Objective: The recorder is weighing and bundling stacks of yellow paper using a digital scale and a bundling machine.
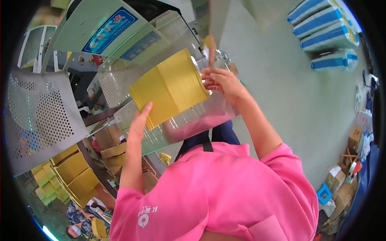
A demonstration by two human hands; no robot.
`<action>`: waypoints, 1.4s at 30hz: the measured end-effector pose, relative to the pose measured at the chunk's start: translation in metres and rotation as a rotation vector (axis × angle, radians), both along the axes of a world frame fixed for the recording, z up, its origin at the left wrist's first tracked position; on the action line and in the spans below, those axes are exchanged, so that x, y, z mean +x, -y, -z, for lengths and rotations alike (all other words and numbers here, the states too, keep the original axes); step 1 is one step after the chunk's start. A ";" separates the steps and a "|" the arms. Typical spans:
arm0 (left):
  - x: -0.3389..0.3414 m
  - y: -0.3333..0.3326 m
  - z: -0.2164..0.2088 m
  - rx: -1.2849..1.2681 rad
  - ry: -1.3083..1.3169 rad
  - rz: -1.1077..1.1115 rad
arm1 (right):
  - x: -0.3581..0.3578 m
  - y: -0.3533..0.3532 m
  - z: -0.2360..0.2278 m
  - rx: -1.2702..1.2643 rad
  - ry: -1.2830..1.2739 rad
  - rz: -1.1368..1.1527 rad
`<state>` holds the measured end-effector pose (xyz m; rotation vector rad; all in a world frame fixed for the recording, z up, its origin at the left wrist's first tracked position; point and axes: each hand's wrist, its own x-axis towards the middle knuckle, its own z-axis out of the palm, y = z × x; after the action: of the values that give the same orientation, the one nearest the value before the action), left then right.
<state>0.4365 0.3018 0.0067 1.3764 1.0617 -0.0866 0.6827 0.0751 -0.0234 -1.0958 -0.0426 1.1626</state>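
A thick stack of yellow paper sheets (171, 86), creased across its middle, lies tilted over a clear plate (193, 120) in front of me. My left hand (139, 120) grips its near left corner, thumb on top and fingers out of sight beneath. Beside the stack's right edge is my right hand (224, 83), its fingers curled and drawn together. Whatever these fingers may hold is too small to make out. Just beyond them stands a narrow brownish strip (212, 50), blurred. The clear plate mirrors my pink shirt.
A machine with a pale panel bearing a blue label (109, 30) stands behind the stack. Left are a perforated metal guard (44, 116), yellow stacks in a carton (78, 172) and another person (76, 229). Blue-and-white bales (325, 34) and a blue stool (324, 193) stand right.
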 end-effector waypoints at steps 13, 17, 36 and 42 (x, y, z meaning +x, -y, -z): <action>-0.023 0.001 0.052 -0.195 0.432 -0.359 | -0.030 -0.012 0.034 -0.091 0.538 0.151; -0.023 0.010 0.061 -0.188 0.515 -0.418 | -0.040 -0.023 0.031 -0.048 0.585 0.159; -0.011 0.024 0.058 -0.209 0.636 -0.571 | -0.027 -0.042 0.013 -0.019 0.418 -0.059; -0.015 0.026 0.067 -0.157 0.642 -0.592 | -0.031 -0.051 0.031 0.003 0.538 -0.014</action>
<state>0.4215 0.2762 -0.0602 0.8103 0.8441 0.6527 0.6516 0.1265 -0.0541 -1.3805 -0.4703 0.8512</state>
